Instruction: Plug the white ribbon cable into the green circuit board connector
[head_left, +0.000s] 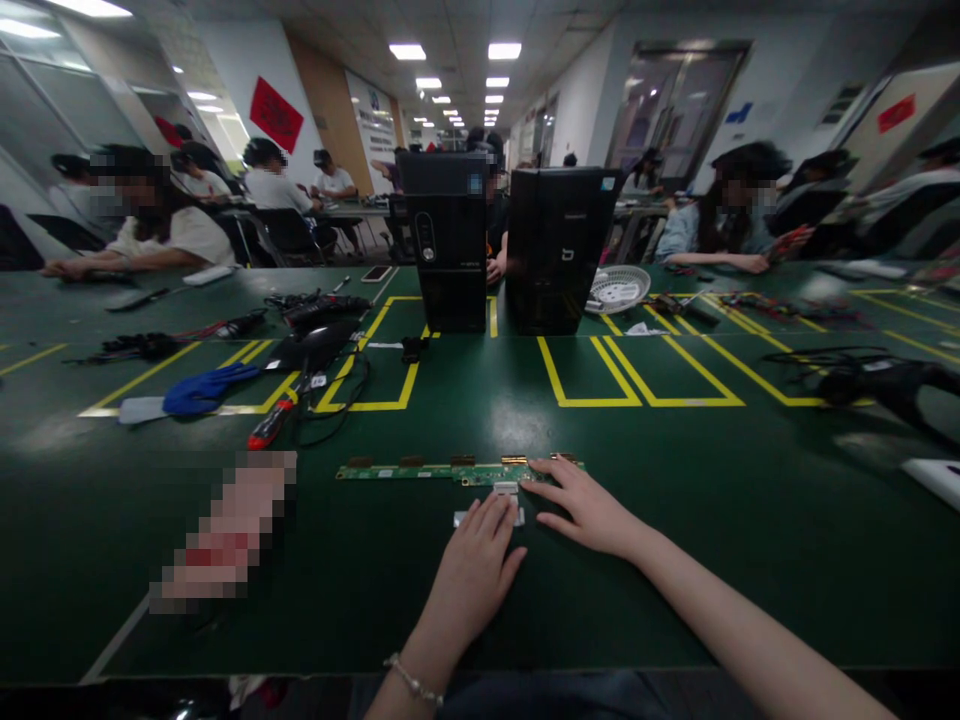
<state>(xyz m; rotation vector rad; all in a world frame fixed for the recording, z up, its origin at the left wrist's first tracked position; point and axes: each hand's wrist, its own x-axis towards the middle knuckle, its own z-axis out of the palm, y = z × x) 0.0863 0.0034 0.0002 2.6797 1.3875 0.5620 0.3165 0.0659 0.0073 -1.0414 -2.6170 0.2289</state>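
A long, narrow green circuit board (409, 473) lies on the green tabletop in front of me, with several copper-coloured tabs along its far edge. My right hand (581, 505) rests over the board's right part, fingers spread and touching or just above it. My left hand (480, 550) lies flat just below the board, its fingers stretched out over a white-and-silver flat piece (461, 519), perhaps a ribbon cable, partly hidden beneath them. A pale connector (505, 488) shows at the board's near edge, just beyond the left fingertips.
Two black computer towers (454, 250) stand ahead. To the left lie a red-handled screwdriver (271, 424), a blue glove (210, 390) and dark cables (311, 308). A white basket (621, 290) sits right of the towers. A black cabled device (862, 385) lies far right. People sit at tables beyond.
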